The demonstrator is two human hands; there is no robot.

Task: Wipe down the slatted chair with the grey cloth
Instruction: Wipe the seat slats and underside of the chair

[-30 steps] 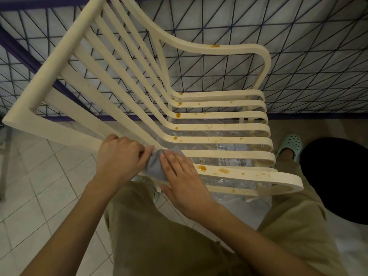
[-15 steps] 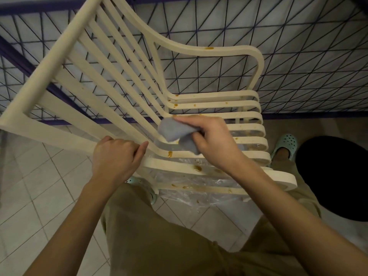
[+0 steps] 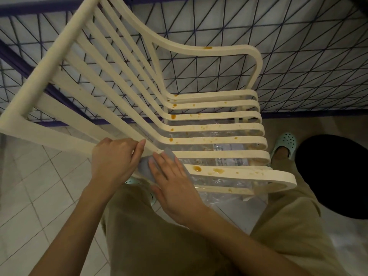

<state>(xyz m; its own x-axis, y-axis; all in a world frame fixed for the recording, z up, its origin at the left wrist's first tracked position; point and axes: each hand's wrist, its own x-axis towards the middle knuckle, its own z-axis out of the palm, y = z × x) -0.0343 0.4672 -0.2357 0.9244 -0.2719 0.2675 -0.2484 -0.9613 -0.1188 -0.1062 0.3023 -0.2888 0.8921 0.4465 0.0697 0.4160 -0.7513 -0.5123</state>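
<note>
Head view: we see our left hand (image 3: 114, 158) curled round the near side rail of the slatted chair (image 3: 219, 140), fingertips tucked over its edge. Our right hand (image 3: 175, 182) lies flat, fingers straight and together, pressing the grey cloth (image 3: 143, 167) onto the near armrest where it meets the back. Most of the cloth is hidden under that palm; only a bunched corner shows between the two hands and a sliver past the fingertips.

Just beside the cloth, orange-brown stains (image 3: 197, 168) dot the armrest, and smaller spots run along the seat slats. The top of the chair back is cut off by the frame. Beneath the seat we make out crinkled clear plastic (image 3: 223, 181), its printing too blurred to read. One pale green clog (image 3: 286, 141) shows by the chair front. A dark round shape (image 3: 334, 176) at right is hard to identify. A wire mesh fence (image 3: 298, 66) stands behind the chair.
</note>
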